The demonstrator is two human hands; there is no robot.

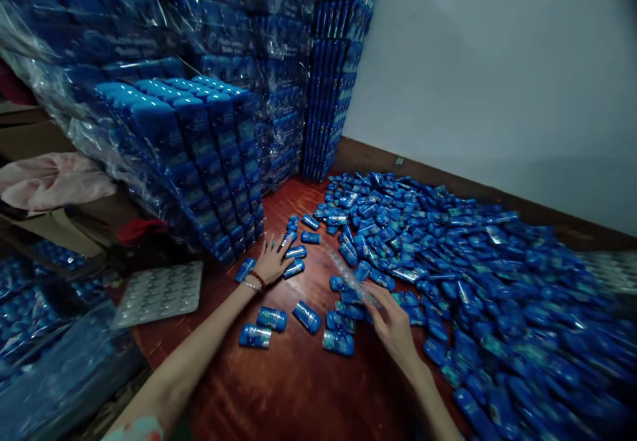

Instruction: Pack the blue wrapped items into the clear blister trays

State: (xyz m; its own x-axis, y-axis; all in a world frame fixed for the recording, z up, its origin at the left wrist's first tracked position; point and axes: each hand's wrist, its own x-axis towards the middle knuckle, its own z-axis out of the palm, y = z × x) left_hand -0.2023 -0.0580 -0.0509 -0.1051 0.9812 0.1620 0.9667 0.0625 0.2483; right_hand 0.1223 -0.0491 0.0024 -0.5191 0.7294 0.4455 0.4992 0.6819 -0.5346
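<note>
My left hand (271,263), with a beaded bracelet at the wrist, reaches over the reddish-brown surface with its fingers spread. Its fingertips are at a few small blue labelled containers (294,268), and the hand does not close around any of them. Between the thumb and fingers of my right hand (391,321) is a clear plastic tray (348,276), seen nearly edge-on and slightly blurred. Several loose blue containers (306,317) lie flat between my forearms. Others lie beneath and beside my right hand, which hides part of them.
A large heap of blue containers (448,255) spreads along the right, by the pale wall (492,76). Tall stacks (199,162) of them rise at left, plastic-wrapped ones (213,23) behind. A moulded clear tray (160,293) lies at left, below a pink cloth (54,179).
</note>
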